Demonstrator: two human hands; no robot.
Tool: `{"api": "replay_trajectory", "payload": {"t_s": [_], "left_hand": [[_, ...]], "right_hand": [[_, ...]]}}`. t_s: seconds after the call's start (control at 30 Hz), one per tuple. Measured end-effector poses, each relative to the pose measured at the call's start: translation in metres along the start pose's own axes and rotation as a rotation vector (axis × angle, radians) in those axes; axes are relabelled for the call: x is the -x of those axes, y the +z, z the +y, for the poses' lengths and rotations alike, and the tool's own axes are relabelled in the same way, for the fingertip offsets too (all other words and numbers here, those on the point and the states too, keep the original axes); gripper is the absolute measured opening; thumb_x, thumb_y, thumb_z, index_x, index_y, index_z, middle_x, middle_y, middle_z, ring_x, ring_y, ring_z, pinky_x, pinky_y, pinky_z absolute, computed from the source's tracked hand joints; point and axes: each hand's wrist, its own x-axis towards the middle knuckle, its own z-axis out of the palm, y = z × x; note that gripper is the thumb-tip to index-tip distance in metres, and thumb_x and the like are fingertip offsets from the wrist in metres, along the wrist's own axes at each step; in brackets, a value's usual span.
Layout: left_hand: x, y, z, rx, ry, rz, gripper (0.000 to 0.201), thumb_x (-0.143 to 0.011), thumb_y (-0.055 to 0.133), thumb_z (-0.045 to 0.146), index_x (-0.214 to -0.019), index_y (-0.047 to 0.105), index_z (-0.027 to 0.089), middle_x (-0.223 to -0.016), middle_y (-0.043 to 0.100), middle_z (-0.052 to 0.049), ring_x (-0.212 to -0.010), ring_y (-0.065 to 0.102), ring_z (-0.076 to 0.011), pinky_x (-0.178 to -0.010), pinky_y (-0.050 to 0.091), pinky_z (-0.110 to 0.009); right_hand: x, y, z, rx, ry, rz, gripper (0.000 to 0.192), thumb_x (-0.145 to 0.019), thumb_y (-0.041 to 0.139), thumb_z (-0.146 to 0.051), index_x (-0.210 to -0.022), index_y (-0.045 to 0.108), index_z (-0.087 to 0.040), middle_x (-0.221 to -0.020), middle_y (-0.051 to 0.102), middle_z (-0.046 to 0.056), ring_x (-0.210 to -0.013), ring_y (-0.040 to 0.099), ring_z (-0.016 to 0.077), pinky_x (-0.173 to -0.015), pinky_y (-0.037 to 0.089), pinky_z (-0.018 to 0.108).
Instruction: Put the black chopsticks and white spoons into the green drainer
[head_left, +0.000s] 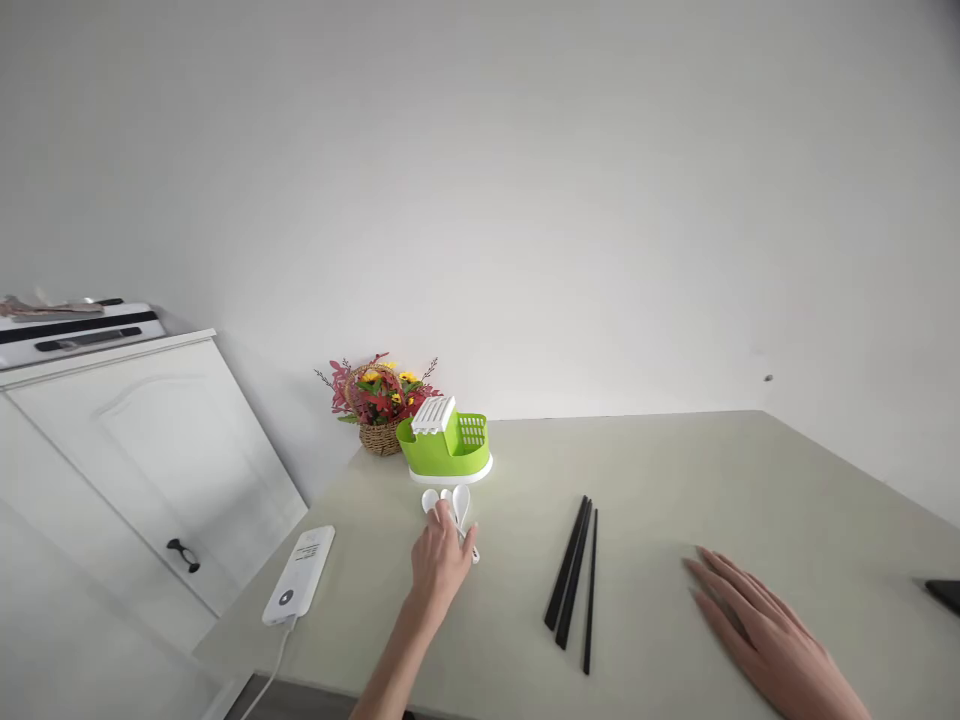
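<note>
Spoons [461,500], white and smooth with oval bowls, lie left of centre on the matt, pale worktop [660,470] in the head view, just on the near side of a rounded green caddy [442,460] with latticed walls. The left hand [441,560] bends its fingers over their handles; whether its grip is closed on any cannot be told. To the right, slim, tapering black chopsticks [575,573] fan slightly. Farther right, the right hand [772,640] lies palm down, fingers extended, grip wide.
</note>
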Motion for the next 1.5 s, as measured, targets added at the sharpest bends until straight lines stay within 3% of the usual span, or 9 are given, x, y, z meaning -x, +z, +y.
{"api": "replay_trajectory", "payload": {"t_s": [0.17,0.33,0.47,0.7,1.17,1.5], "left_hand": [[-0.005,0.011,0.001,-0.065,-0.102,0.170,0.061,-0.093,0.057,0.053,-0.135,0.042,0.010,-0.117,0.058,-0.019,-0.108,0.060,-0.0345,-0.088,0.045,-0.044],[-0.010,0.016,-0.002,-0.124,-0.171,0.120,0.073,-0.085,0.067,0.050,-0.139,0.039,0.009,-0.121,0.056,-0.021,-0.114,0.054,-0.0365,-0.091,0.041,-0.047],[-0.005,0.014,-0.012,-0.165,-0.210,0.045,0.066,-0.088,0.063,0.049,-0.135,0.045,0.008,-0.117,0.058,-0.020,-0.112,0.056,-0.0355,-0.089,0.041,-0.044],[0.002,0.008,-0.029,-0.219,-0.199,-0.093,0.049,-0.098,0.048,0.052,-0.109,0.062,0.006,-0.107,0.065,-0.022,-0.107,0.065,-0.0347,-0.087,0.045,-0.042],[-0.004,0.030,-0.032,-0.184,-0.033,-0.004,0.026,-0.103,0.040,0.024,-0.110,0.062,0.013,-0.099,0.069,-0.015,-0.096,0.069,-0.0274,-0.082,0.049,-0.036],[0.002,0.045,-0.041,-0.156,0.051,0.050,0.035,-0.103,0.036,0.016,-0.129,0.058,0.011,-0.108,0.067,-0.015,-0.101,0.063,-0.0264,-0.089,0.050,-0.038]], "right_hand": [[-0.001,0.000,0.000,-0.009,0.021,-0.013,0.056,-0.099,0.040,-0.060,-0.150,0.049,-0.037,-0.161,0.044,-0.003,-0.148,0.041,0.0303,-0.118,0.041,0.056],[-0.001,-0.001,0.000,-0.002,0.016,-0.006,0.056,-0.100,0.040,-0.058,-0.150,0.050,-0.036,-0.161,0.044,-0.002,-0.147,0.042,0.0300,-0.120,0.039,0.056],[0.000,-0.001,0.000,-0.005,-0.003,-0.001,0.055,-0.099,0.042,-0.057,-0.149,0.050,-0.036,-0.161,0.044,-0.002,-0.147,0.042,0.0304,-0.120,0.039,0.056],[0.001,-0.001,0.001,-0.002,0.024,0.000,0.054,-0.099,0.042,-0.058,-0.149,0.051,-0.037,-0.160,0.045,-0.003,-0.147,0.043,0.0304,-0.119,0.040,0.057],[-0.001,-0.007,-0.004,-0.021,0.046,-0.017,0.054,-0.099,0.040,-0.059,-0.148,0.052,-0.038,-0.160,0.045,-0.004,-0.146,0.043,0.0301,-0.117,0.044,0.055],[-0.001,-0.008,-0.004,-0.023,0.081,-0.038,0.054,-0.099,0.039,-0.061,-0.146,0.052,-0.039,-0.160,0.045,-0.006,-0.147,0.043,0.0289,-0.116,0.044,0.055]]}}
